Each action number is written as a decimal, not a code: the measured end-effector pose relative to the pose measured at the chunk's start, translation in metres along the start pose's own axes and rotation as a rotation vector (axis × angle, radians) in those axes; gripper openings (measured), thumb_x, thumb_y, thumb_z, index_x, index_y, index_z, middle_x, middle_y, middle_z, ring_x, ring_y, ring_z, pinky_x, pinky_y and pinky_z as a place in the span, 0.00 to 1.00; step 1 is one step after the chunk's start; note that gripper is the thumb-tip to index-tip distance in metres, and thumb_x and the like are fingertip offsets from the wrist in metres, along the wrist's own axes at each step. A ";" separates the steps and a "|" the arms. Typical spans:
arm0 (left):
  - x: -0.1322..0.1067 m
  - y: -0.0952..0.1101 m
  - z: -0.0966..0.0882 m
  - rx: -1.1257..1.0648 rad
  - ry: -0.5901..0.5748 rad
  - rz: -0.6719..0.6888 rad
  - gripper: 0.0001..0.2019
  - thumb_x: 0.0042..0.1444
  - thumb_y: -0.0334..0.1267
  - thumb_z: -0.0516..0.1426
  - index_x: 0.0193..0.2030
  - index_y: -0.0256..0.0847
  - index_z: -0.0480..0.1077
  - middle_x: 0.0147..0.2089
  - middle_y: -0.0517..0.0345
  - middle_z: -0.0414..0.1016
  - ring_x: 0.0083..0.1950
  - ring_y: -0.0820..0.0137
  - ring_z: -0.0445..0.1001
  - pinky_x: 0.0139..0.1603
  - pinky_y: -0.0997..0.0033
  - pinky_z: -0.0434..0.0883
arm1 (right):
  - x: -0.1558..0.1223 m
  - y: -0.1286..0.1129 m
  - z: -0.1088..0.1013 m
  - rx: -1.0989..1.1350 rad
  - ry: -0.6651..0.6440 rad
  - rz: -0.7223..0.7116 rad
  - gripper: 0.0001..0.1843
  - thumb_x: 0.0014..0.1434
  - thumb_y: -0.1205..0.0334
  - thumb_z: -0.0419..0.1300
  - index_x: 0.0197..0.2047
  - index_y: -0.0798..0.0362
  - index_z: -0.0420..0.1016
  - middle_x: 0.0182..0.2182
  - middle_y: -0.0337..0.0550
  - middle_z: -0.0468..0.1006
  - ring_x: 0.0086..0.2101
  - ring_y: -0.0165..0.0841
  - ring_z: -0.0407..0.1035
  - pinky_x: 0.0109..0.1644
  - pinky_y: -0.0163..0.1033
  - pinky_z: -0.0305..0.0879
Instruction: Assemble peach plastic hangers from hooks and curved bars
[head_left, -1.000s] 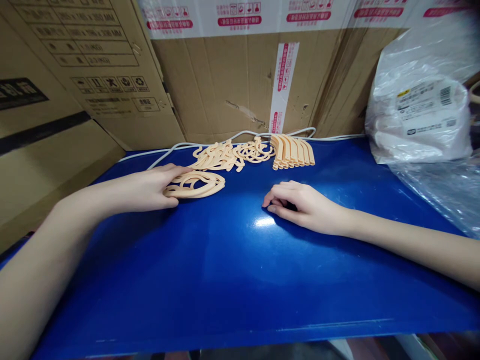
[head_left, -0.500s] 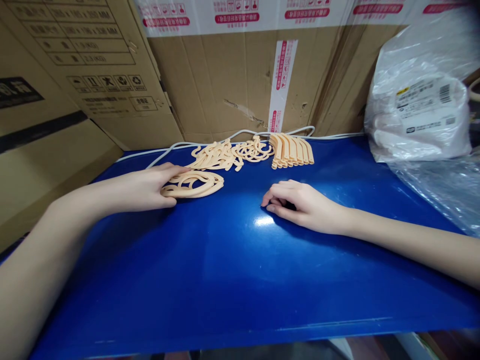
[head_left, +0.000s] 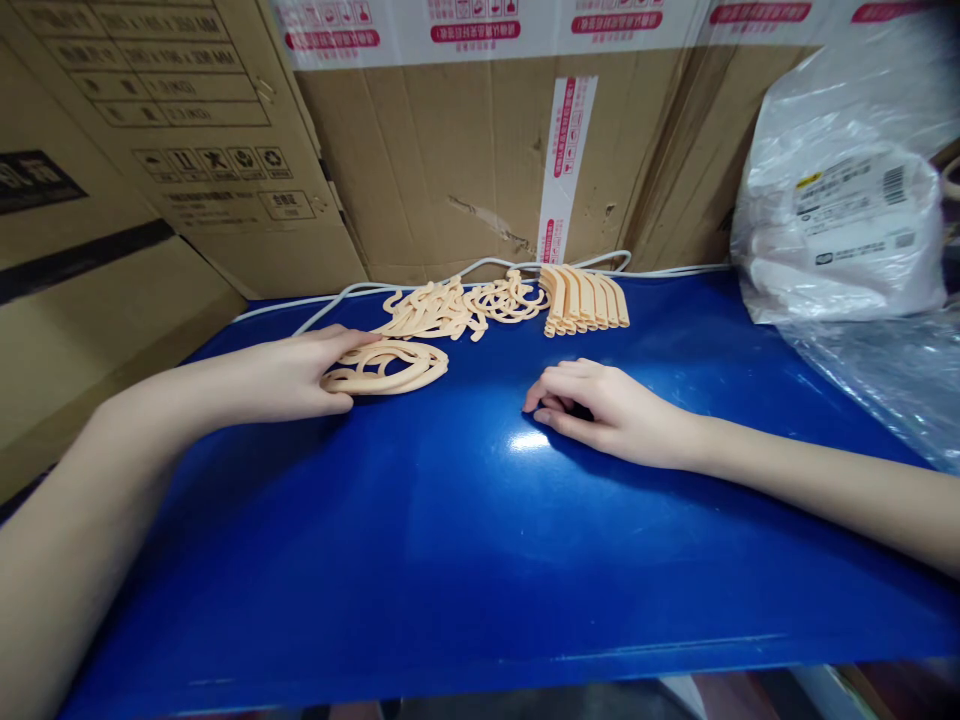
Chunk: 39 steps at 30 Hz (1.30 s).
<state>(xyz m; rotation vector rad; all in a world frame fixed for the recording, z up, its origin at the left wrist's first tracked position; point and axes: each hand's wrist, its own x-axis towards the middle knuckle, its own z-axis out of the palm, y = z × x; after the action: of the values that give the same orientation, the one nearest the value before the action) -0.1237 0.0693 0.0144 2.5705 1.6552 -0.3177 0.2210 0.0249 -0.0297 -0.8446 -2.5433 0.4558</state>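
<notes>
My left hand (head_left: 315, 374) is closed around the left end of a low stack of beige curved plastic hanger pieces (head_left: 409, 370) lying on the blue table (head_left: 450, 560). Its thumb is on the near side and its fingers on the far side. Just behind that stack lies a loose pile of slim beige arms (head_left: 431, 308), and beside it are small beige hooks (head_left: 510, 298). A neat row of curved beige arms (head_left: 585, 298) stands to their right. My right hand (head_left: 600, 408) rests on the table with fingers curled in and nothing visible in them.
Cardboard boxes (head_left: 465, 150) form a wall along the back and left. A pale cable (head_left: 345, 292) runs along the table's back edge behind the pieces. At the back right stands a clear plastic bag (head_left: 840, 240) with a white labelled package inside.
</notes>
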 end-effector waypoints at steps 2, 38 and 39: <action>0.000 0.001 0.000 0.001 -0.003 -0.001 0.40 0.48 0.44 0.51 0.71 0.43 0.50 0.68 0.54 0.58 0.65 0.58 0.63 0.64 0.64 0.61 | 0.000 0.000 0.000 -0.002 -0.002 0.002 0.06 0.65 0.66 0.53 0.41 0.53 0.71 0.28 0.37 0.71 0.32 0.31 0.65 0.41 0.37 0.57; 0.003 0.003 0.004 0.015 0.029 -0.001 0.38 0.51 0.44 0.50 0.70 0.40 0.50 0.65 0.51 0.61 0.64 0.56 0.63 0.62 0.63 0.62 | 0.000 0.000 0.001 -0.034 -0.002 -0.021 0.06 0.66 0.65 0.52 0.42 0.53 0.70 0.31 0.40 0.73 0.33 0.32 0.65 0.41 0.38 0.58; 0.003 0.002 0.004 0.016 0.028 0.003 0.38 0.51 0.44 0.50 0.70 0.40 0.50 0.65 0.50 0.60 0.64 0.56 0.63 0.62 0.62 0.62 | 0.000 0.000 0.001 -0.036 -0.003 -0.022 0.06 0.66 0.65 0.52 0.42 0.53 0.70 0.31 0.40 0.73 0.33 0.32 0.65 0.41 0.38 0.58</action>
<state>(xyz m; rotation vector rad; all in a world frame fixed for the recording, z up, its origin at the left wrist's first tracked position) -0.1209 0.0700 0.0100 2.6006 1.6652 -0.2969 0.2201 0.0244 -0.0308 -0.8293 -2.5683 0.4055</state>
